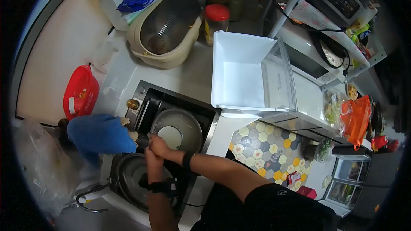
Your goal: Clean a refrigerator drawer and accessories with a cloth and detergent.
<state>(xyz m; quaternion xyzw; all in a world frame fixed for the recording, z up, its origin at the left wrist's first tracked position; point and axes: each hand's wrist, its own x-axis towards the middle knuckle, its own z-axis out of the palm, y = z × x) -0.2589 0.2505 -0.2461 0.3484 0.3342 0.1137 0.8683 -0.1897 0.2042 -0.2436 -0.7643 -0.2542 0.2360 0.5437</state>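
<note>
My left hand (154, 158) and my right hand (159, 146) are close together at the left rim of a grey pan (192, 125) on the black cooktop (163, 104). A round, pale area (169, 136) shows in the pan beside my fingers. A short black part (143, 141), perhaps a handle, sticks out left of my hands. The fingers are small and partly hidden, so their hold is unclear. Nearer my left forearm sits a second pan with a glass lid (130, 175). A blue cloth (102, 133) hangs just left of the cooktop.
A white drawer-like bin (240, 80) stands on the counter at right, near a red-lidded jar (217, 12). Behind the cooktop are a cream container with a dark lid (144, 51) and a red basin (80, 89). Lower left are a plastic bag (48, 166) and a faucet (93, 210).
</note>
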